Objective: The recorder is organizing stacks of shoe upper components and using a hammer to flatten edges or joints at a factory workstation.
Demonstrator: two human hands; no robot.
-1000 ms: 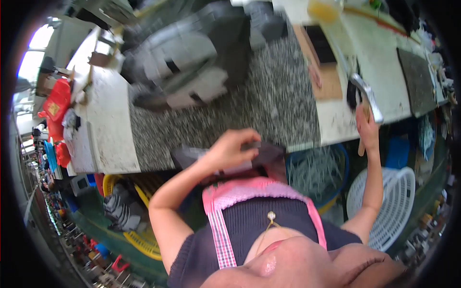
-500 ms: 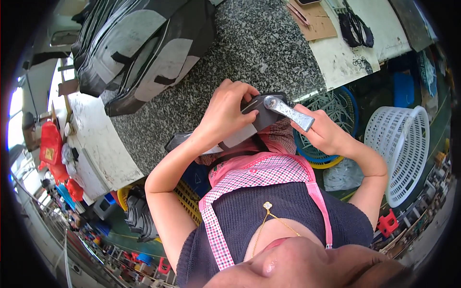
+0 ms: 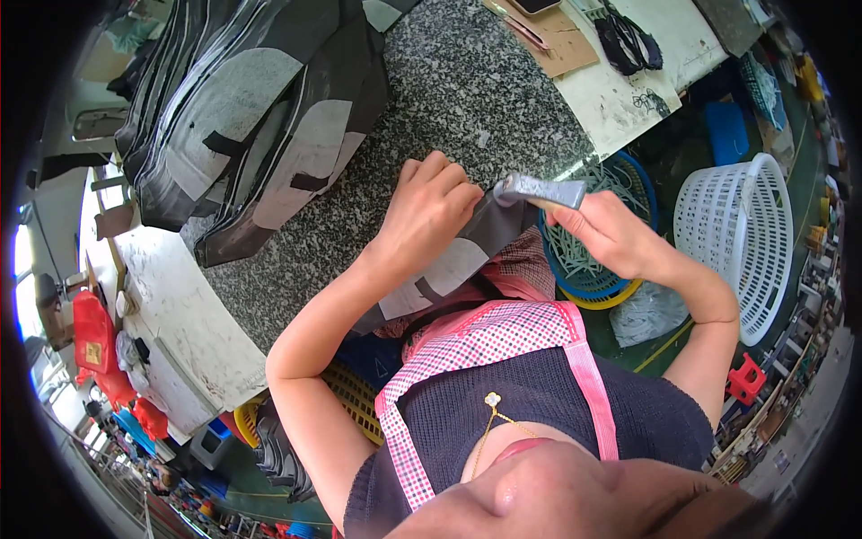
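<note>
My right hand [image 3: 611,235] is closed around the handle of a hammer [image 3: 546,192]. The hammer's round face rests on or just above a dark leather-like piece [image 3: 498,225] at the near edge of the stone slab. A pale grey patch [image 3: 453,266] covers part of this piece, which hangs over the edge towards my lap. My left hand [image 3: 429,214] lies at the piece's far edge, fingers curled over it, thumb hidden. To the left, a thick stack of similar dark pieces with grey patches [image 3: 310,162] lies on the speckled granite slab [image 3: 467,90].
A blue basket [image 3: 648,193] of pale strips stands below the table's right edge, beside a white plastic basket [image 3: 763,242]. A cutter [image 3: 525,31] lies on cardboard [image 3: 575,54] at the far right, near a black strappy item [image 3: 628,40]. Red bags [image 3: 94,332] hang at the left.
The hammer has turned, its head now lying more level. My left hand has turned knuckles-up with its fingers more closed. The view has shifted slightly.
</note>
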